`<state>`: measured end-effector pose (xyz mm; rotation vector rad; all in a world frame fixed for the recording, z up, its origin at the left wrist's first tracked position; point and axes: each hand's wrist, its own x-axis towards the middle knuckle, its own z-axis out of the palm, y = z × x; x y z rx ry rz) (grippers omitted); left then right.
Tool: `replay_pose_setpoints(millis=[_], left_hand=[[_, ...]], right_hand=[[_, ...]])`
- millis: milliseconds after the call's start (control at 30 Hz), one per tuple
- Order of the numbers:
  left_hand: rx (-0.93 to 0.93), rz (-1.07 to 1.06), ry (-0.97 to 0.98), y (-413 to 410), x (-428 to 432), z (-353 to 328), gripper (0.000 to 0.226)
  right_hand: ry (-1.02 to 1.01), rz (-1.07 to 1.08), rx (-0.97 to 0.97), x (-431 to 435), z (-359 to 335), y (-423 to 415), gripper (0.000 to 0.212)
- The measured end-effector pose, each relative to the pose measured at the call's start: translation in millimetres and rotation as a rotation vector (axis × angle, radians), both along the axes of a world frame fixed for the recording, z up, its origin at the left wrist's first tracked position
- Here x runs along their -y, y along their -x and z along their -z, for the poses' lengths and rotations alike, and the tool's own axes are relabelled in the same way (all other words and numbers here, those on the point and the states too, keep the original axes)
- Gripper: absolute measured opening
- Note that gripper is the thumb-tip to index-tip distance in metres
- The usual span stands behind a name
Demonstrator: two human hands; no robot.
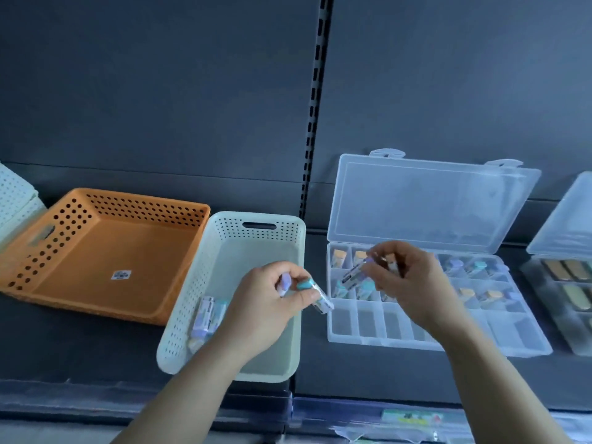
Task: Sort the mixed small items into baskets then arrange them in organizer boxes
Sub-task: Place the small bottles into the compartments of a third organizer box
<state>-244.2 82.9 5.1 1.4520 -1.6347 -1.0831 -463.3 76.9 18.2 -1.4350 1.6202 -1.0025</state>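
My left hand [272,302] is over the pale green basket [256,225] and grips two small tubes, one with a teal cap [315,291] and one with a purple cap [285,282]. Several more tubes [206,318] lie in that basket by its left wall. My right hand [407,280] hovers over the open clear organizer box [426,341] and pinches a purple-capped tube [355,272]; a second tube seems to sit between its fingers. The box's back compartments hold orange-, purple- and teal-capped tubes; its front row looks bare.
An orange perforated basket [105,251] with a label on its floor stands at the left, and a white basket [16,197] shows at the far left edge. A second open organizer [567,290] with tan items stands at the right. Everything rests on a dark shelf.
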Motion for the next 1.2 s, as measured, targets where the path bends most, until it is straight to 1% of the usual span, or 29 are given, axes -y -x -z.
replay_pose_setpoints(millis=[67, 133, 233, 333, 400, 533, 633, 733, 833, 900, 967, 1067, 1133, 1200], left_hand=[[0.118, 0.079, 0.042, 21.8, 3.1, 2.3, 0.008], [0.217, 0.128, 0.069, 39.8, 6.8, 6.9, 0.009], [0.366, 0.171, 0.089, 60.5, 11.9, 18.3, 0.012], [0.535, 0.190, 0.054, 72.8, 14.1, 30.1, 0.008], [0.641, 0.199, 0.042, 76.9, 14.5, 36.4, 0.007], [0.737, 0.213, 0.008, 83.1, 15.3, 38.9, 0.005], [0.758, 0.224, -0.005, 86.3, 16.3, 37.0, 0.006], [0.760, 0.224, -0.022, 86.2, 16.9, 35.7, 0.013], [0.757, 0.228, -0.033, 85.6, 15.7, 35.3, 0.013], [0.745, 0.235, -0.019, 85.7, 14.9, 34.7, 0.012], [0.731, 0.241, -0.002, 85.0, 13.9, 33.0, 0.017], [0.636, 0.205, 0.000, 79.2, 12.3, 28.2, 0.024], [0.518, 0.158, -0.025, 73.9, 11.3, 24.4, 0.027], [0.375, 0.112, -0.058, 69.7, 11.0, 21.0, 0.024]], right_hand=[[-0.013, 0.064, 0.018, -6.1, 3.9, 17.9, 0.012], [-0.031, 0.086, 0.011, -11.2, 7.9, 31.4, 0.014], [-0.038, 0.052, -0.016, -16.7, 10.9, 44.4, 0.010], [-0.045, 0.023, 0.000, -19.2, 16.2, 52.5, 0.011], [-0.053, -0.001, -0.034, -19.2, 20.6, 55.5, 0.010], [-0.049, -0.069, -0.051, -17.9, 28.2, 56.5, 0.010], [-0.008, -0.112, -0.136, -16.4, 33.2, 56.1, 0.011], [0.021, -0.154, -0.231, -14.2, 38.8, 55.0, 0.012], [0.033, -0.203, -0.314, -12.6, 45.5, 52.2, 0.014], [0.056, -0.234, -0.362, -12.5, 50.4, 49.5, 0.011], [0.088, -0.253, -0.391, -12.6, 54.9, 46.9, 0.006], [0.113, -0.291, -0.431, -12.0, 62.3, 43.6, 0.002], [0.086, -0.326, -0.458, -11.9, 66.5, 41.4, 0.001], [0.058, -0.345, -0.492, -12.3, 69.4, 39.8, 0.002]])
